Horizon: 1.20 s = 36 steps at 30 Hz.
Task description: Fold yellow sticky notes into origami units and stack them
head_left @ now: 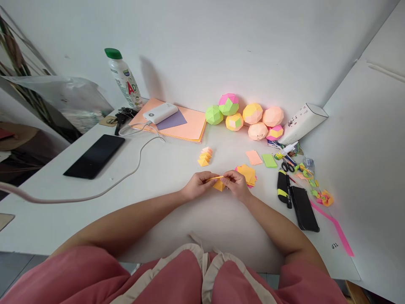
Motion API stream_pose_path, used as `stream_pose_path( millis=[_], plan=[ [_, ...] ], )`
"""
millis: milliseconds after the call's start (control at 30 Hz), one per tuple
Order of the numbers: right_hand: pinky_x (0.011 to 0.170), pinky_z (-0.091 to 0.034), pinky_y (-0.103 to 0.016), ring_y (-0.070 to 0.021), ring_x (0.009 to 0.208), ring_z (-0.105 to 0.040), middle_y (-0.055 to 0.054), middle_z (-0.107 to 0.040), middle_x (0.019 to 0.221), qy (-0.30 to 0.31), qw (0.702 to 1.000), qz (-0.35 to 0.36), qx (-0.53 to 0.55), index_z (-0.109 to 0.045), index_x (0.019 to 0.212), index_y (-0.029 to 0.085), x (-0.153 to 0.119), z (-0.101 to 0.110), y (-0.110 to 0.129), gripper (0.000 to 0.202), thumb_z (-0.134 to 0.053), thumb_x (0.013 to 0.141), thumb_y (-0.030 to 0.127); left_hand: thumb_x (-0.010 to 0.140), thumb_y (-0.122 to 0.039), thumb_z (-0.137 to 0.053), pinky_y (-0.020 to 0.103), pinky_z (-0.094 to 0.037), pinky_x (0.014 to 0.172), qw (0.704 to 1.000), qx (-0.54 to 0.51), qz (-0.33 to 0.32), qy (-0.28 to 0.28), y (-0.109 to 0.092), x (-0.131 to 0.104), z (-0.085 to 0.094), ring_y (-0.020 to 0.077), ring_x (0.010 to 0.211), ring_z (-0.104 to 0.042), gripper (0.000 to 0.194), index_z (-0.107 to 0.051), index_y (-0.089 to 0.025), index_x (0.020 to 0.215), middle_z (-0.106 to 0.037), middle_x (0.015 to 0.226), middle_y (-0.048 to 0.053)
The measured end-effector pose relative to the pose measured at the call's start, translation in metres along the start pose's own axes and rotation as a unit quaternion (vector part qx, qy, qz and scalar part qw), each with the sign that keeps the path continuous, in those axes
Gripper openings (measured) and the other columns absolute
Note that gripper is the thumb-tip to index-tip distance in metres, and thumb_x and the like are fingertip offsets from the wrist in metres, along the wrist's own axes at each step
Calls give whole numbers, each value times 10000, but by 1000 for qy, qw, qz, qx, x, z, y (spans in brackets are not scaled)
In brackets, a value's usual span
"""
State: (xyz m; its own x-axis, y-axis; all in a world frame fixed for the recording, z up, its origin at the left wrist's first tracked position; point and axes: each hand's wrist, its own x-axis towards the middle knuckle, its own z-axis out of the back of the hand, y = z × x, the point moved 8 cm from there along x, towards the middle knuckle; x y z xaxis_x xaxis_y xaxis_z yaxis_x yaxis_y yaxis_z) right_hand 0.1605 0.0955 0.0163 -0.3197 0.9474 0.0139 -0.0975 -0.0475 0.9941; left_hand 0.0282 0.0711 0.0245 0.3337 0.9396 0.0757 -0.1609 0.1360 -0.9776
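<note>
Between both hands is a small orange paper square (219, 184), partly folded, with a raised edge along its top. My left hand (200, 184) pinches its left end, and my right hand (236, 184) pinches the right end. Right behind my right hand lies a stack of orange paper squares (247, 174) with pink showing beneath. Beyond my hands stands a short row of folded paper pieces (205, 156), orange to peach. Farther right are a few peach paper squares (254, 157) and green paper squares (269, 160). My fingers hide parts of the held paper.
Faceted paper balls (253, 113) sit along the wall. Left are a phone (95, 156), a cabled power bank (160, 112) on peach sheets (193, 126) and a bottle (125, 82). At right lie a utility knife (282, 185), scissors (287, 166), a black phone (304, 209) and a pink strip (340, 234).
</note>
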Motion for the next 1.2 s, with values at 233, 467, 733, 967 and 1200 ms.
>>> stream_pose_path(
  millis=[233,467,733,967,1200],
  plan=[
    [474,-419,-225,-92,548,-485,6,-548,661,2,1000,-8,2,-584,762,180,0,0,-3,242,-688,689,386,817,-456,-487,241,-403,574,1000,-2,15,-12,3,0,1,128,642,-500,360,-673,-154,879,-599,753,36],
    [488,-419,-228,-87,544,-486,-3,-570,688,5,1000,-2,-1,-601,764,181,0,-1,-2,225,-683,696,379,819,-443,-485,234,-397,563,1000,1,20,-8,3,-1,1,118,626,-487,352,-656,-136,845,-582,728,34],
    [483,-419,-215,-78,526,-480,14,-554,635,3,1000,-6,3,-595,727,171,0,-3,3,236,-693,679,380,806,-456,-493,229,-399,557,1000,-4,23,-8,2,-1,1,116,622,-491,362,-660,-136,833,-593,736,37],
    [478,-423,-205,-82,547,-497,8,-566,660,8,1000,-3,2,-600,735,175,-1,-2,3,210,-690,690,359,803,-452,-503,224,-387,541,1000,-1,22,-10,0,0,1,109,601,-473,358,-659,-130,826,-579,708,33],
    [472,-428,-210,-88,543,-503,1,-581,662,8,1000,-1,-3,-615,728,173,0,-1,0,214,-687,690,372,812,-440,-489,224,-385,544,1000,10,11,-7,0,-1,2,112,607,-473,348,-654,-135,823,-580,721,34]
  ],
)
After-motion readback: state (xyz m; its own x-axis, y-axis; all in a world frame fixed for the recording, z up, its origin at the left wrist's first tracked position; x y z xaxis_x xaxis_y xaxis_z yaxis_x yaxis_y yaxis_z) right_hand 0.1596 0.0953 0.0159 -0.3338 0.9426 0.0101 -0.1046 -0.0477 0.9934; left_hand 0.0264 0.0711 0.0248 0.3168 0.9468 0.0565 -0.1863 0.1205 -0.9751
